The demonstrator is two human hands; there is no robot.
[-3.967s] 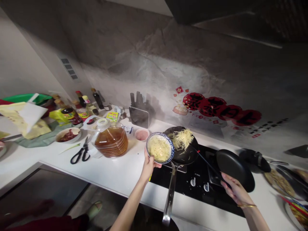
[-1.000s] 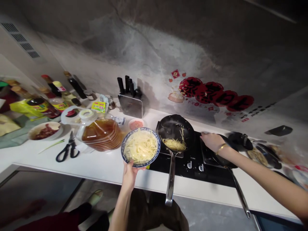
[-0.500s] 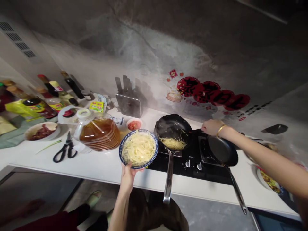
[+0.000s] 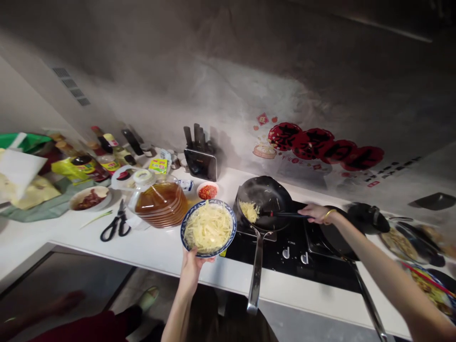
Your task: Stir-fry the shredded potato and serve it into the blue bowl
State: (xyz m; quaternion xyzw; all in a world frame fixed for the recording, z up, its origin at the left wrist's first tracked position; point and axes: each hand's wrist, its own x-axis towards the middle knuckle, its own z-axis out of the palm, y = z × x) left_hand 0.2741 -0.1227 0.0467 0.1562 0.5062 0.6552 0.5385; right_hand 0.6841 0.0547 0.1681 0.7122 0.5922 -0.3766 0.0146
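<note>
My left hand [image 4: 192,266] grips the near rim of a blue-and-white plate [image 4: 184,237], thumb on top. Pale shredded potato [image 4: 209,227] is heaped on it. Over the cooktop's left burner sits a black frying pan [image 4: 272,194] with a steel handle pointing toward me. My right hand [image 4: 317,213], wearing a gold bangle, is closed round the dark handle of a spatula [image 4: 290,215]. The blade reaches into the pan and touches a small heap of potato shreds [image 4: 249,210] at its left side. Faint steam hangs above the pan.
Left of the plate stand a large oil jug [image 4: 160,204], scissors [image 4: 116,223], a bowl of meat [image 4: 90,198] and several bottles. A bowl of chopped red chili [image 4: 207,191] lies behind. A second pan [image 4: 338,237] occupies the right burner. Another person's hand [image 4: 69,301] shows lower left.
My right hand has moved the spatula leftward, and the potato shreds in the pan are now bunched at its left side. The plate stays in my left hand. The view has shifted.
</note>
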